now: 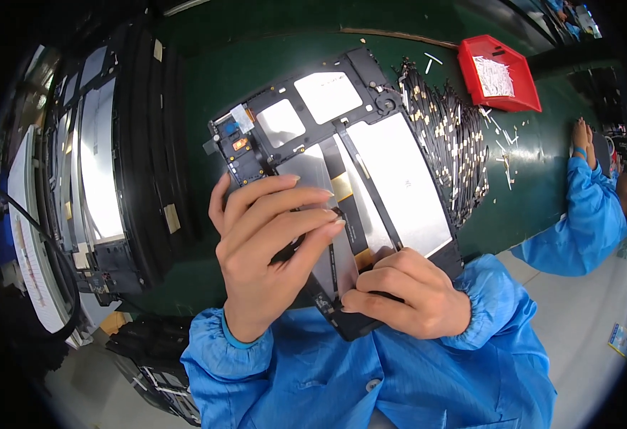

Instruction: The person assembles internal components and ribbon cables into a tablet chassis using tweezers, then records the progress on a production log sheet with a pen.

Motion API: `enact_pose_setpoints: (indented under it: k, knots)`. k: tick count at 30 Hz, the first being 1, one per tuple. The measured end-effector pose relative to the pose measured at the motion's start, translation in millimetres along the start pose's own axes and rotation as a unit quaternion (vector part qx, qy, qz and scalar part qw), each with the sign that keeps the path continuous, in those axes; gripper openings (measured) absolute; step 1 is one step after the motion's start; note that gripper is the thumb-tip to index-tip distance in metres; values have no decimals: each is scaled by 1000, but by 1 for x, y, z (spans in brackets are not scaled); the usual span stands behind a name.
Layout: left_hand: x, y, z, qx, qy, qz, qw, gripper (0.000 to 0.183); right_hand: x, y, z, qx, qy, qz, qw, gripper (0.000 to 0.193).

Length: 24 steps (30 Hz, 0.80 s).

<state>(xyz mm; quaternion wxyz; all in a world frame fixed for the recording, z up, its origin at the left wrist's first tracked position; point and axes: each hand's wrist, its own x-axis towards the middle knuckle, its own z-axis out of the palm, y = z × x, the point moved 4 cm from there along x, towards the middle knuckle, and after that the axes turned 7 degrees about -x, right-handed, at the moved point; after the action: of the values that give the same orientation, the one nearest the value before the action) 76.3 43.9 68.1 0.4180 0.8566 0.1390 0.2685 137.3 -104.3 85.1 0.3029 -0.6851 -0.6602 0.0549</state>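
An open tablet chassis (pixel 438 247), black-framed with shiny silver panels, lies tilted in front of me, its near end close to my blue smock. A thin black cable strip (pixel 333 266) runs lengthwise over its left half. My left hand (pixel 267 236) lies over the chassis's left side, thumb and index fingertip pinched at the strip's upper end. Lower down, my right hand (pixel 417 297) has its fingers curled, with thumb and forefinger pressed together at the strip's lower end. The pinch points themselves are partly hidden. A small circuit board (pixel 242 154) shows at the chassis's upper left corner.
Many thin black cables (pixel 446 143) lie piled right of the chassis on the green table (pixel 285 36). Behind them stands a red bin (pixel 521 86) holding white strips. More tablet chassis (pixel 106 164) are stacked at left. Another person's sleeve (pixel 585 207) shows at right.
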Motion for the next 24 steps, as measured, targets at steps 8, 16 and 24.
enact_pose_setpoints:
  k: [8,16,24]
  knots:
    - [-1,4,1,14,-2,-14,1000,7,-1,-1,-1,-4,6,3,1000,24]
    - [-2,2,0,12,10,-17,1000,8,-1,-3,1,-10,-5,-1,1000,26]
    - [-3,3,-1,28,-3,1,1000,12,0,-4,0,-37,-3,3,999,23]
